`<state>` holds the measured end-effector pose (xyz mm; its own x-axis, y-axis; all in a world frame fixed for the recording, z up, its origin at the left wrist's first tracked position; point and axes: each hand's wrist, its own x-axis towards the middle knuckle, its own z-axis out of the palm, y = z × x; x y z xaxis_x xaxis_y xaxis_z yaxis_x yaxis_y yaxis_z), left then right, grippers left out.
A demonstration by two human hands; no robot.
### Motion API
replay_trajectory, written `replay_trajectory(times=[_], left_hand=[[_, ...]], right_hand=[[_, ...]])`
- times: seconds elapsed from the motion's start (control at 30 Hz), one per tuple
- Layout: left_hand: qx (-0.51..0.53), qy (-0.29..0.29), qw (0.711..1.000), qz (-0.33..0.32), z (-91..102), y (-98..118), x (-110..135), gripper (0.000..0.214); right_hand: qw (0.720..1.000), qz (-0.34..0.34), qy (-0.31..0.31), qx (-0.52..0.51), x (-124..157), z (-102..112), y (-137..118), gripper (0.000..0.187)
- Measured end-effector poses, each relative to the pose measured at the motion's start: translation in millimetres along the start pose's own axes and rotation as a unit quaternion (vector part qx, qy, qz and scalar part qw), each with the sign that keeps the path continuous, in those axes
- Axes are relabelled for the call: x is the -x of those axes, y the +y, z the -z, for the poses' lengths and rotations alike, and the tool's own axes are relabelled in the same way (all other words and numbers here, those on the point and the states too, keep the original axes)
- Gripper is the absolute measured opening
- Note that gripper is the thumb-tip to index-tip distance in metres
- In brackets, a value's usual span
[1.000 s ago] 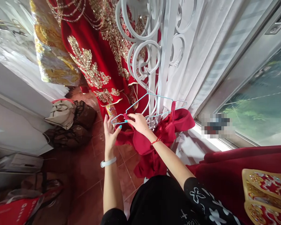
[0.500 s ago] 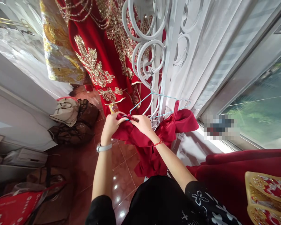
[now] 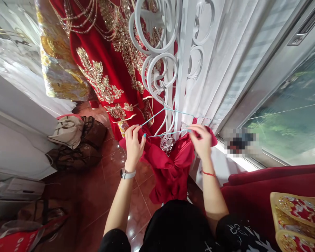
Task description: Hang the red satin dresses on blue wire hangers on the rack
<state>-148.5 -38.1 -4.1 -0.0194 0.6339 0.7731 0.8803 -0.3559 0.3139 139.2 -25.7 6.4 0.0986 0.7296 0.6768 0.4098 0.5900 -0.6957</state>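
While the red garment hangs on the blue wire hanger, hooked to the white scroll rack, both hands grip it. L hand fingers closed on its left shoulder, R hand pinching the right.

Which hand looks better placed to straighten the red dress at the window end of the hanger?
Probably the right. The right hand pinches the red dress at that end of the blue hanger; the left hand grips the opposite end, on the other side of the white rack.
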Motion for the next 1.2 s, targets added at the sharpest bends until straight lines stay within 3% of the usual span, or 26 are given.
replay_trajectory(times=[0.03, 0.07, 0.13, 0.23, 0.33, 0.43, 0.57, 0.63, 0.7, 0.77, 0.87, 0.93, 1.07, 1.13, 1.2], left_hand=[[0.012, 0.013, 1.0, -0.016, -5.2, 6.6, 0.7, 0.032], [0.028, 0.003, 0.999, -0.036, -12.3, 15.9, -0.8, 0.031], [0.075, -0.079, 0.99, -0.086, -32.2, 41.2, -9.7, 0.03], [0.146, -0.241, 0.948, -0.149, -71.2, 84.7, -31.2, 0.041], [0.151, -0.363, 0.91, -0.13, -105.0, 116.0, -47.8, 0.034], [0.127, -0.383, 0.911, -0.082, -121.0, 126.3, -52.3, 0.031], [0.125, -0.373, 0.918, -0.059, -122.5, 123.1, -50.1, 0.028], [0.125, -0.37, 0.919, -0.052, -120.6, 121.7, -49.0, 0.027], [0.13, -0.372, 0.918, -0.055, -118.2, 121.3, -47.9, 0.027], [0.131, -0.378, 0.914, -0.062, -115.0, 121.3, -46.5, 0.027], [0.129, -0.395, 0.907, -0.066, -110.2, 121.8, -46.0, 0.028], [0.138, -0.409, 0.9, -0.066, -108.9, 122.7, -48.5, 0.028], [0.195, -0.429, 0.88, -0.058, -111.7, 123.5, -58.0, 0.022], [0.24, -0.422, 0.874, -0.039, -111.2, 121.8, -58.4, 0.026], [0.293, -0.362, 0.885, -0.005, -106.1, 119.5, -50.7, 0.031]], right_hand=[[0.997, -0.021, 0.052, 0.052, 2.4, 23.8, 12.5, 0.027], [0.993, -0.03, 0.058, 0.101, 4.3, 44.7, 24.6, 0.026], [0.985, -0.043, -0.003, 0.167, 7.0, 75.2, 44.6, 0.03], [0.972, -0.065, -0.139, 0.178, 8.8, 96.2, 57.3, 0.04], [0.955, -0.109, -0.246, 0.127, 8.1, 106.5, 53.8, 0.041], [0.931, -0.152, -0.311, 0.117, 6.6, 115.8, 46.3, 0.034], [0.901, -0.152, -0.387, 0.126, 6.0, 118.3, 42.6, 0.027], [0.903, -0.131, -0.384, 0.14, 3.5, 118.6, 43.2, 0.027], [0.92, -0.095, -0.344, 0.162, -3.9, 122.8, 42.7, 0.027], [0.933, -0.061, -0.305, 0.182, -17.6, 129.7, 38.5, 0.028], [0.929, -0.028, -0.308, 0.203, -46.9, 132.8, 22.6, 0.028], [0.922, -0.01, -0.33, 0.203, -66.2, 122.2, 7.2, 0.027], [0.922, 0.013, -0.349, 0.17, -85.5, 78.3, -19.8, 0.027], [0.941, 0.008, -0.308, 0.137, -81.7, 61.3, -24.8, 0.032], [0.974, 0.001, -0.207, 0.092, -69.8, 56.5, -21.8, 0.038]])
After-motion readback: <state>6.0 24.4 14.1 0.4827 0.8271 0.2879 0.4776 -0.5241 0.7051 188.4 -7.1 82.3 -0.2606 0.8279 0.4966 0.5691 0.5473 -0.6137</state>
